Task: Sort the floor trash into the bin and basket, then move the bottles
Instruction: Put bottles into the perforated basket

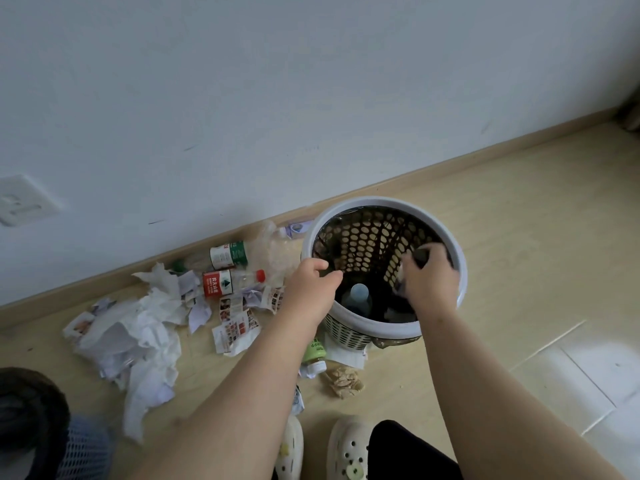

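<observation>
A white perforated bin [450, 244] lined with a black bag stands on the floor by the wall. My left hand [311, 285] pinches the black bag at the bin's near-left rim. My right hand [427, 278] grips the bag's edge, together with a scrap of something pale, at the right rim. A clear bottle [358, 299] lies inside the bin. Left of the bin lie a red-label bottle [232, 284], a green-label bottle [225, 256], crumpled white paper [131, 337] and printed leaflets [235, 327]. A green bottle [313, 353] lies against the bin's base.
A blue mesh basket [83, 448] sits at the bottom left beside a dark object. A brown crumpled wrapper [343, 379] lies in front of the bin. My feet in white clogs [346, 448] stand near the bottom edge. The wall and skirting run behind the litter.
</observation>
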A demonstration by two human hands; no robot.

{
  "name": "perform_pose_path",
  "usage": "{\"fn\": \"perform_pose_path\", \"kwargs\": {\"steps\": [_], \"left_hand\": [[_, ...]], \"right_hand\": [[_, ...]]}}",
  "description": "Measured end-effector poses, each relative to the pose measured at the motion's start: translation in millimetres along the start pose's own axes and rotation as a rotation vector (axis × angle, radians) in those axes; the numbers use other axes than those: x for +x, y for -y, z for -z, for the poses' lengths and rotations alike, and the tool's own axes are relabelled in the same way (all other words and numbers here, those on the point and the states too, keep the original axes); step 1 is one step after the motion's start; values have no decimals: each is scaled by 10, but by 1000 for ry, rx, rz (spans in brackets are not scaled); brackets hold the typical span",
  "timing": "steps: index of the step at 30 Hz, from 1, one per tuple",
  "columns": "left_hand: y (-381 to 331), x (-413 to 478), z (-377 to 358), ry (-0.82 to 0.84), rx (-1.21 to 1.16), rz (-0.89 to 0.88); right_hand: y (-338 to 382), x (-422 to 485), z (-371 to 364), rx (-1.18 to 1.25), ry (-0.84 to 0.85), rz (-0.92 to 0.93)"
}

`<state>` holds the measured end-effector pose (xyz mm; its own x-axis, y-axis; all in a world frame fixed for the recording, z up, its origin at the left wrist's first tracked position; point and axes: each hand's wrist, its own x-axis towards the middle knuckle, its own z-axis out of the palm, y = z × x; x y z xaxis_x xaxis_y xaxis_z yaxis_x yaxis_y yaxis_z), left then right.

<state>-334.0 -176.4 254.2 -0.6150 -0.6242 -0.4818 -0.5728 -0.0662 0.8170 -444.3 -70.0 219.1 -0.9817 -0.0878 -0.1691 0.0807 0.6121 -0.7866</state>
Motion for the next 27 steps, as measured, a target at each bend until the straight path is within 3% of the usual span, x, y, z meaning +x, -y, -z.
{"fn": "perform_pose_path", "kwargs": {"steps": [4, 13, 21, 27], "left_hand": [[19, -6, 3, -10, -19, 45], [247, 70, 5, -37, -38, 151], [278, 147, -41, -25, -71, 177], [299, 139, -16, -21, -66, 172]], "right_hand": [[-229, -93, -141, -252, 254, -5], [-240, 41, -333, -738, 415, 92], [-249, 110, -434, -761, 477, 42], [-12, 2, -248, -730, 273, 177]]}}
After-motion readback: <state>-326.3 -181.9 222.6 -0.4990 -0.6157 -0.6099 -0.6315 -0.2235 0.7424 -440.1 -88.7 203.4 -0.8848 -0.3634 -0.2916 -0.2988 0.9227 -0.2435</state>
